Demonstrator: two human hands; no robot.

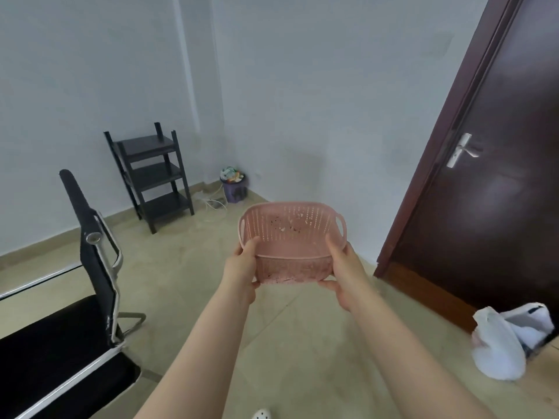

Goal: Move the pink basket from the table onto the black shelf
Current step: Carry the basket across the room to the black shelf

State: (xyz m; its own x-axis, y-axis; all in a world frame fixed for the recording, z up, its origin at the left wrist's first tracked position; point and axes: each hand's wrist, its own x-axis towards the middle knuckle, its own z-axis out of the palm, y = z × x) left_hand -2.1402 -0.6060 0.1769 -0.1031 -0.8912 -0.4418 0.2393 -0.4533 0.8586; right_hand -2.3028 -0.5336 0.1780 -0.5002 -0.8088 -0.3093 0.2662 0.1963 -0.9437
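Observation:
A pink slotted plastic basket (292,234) with two side handles is held up in the air in front of me, tilted so its inside faces me. My left hand (243,266) grips its near left corner, thumb over the rim. My right hand (344,275) grips the near right corner the same way. The black shelf (151,173), with three tiers, stands against the white wall at the far left, well beyond the basket and apart from it.
A black office chair (75,297) with a chrome frame is at my left. A purple bin (234,186) and white cables sit in the corner beside the shelf. A dark brown door (484,176) is at right, a white plastic bag (508,343) on a wooden surface at lower right.

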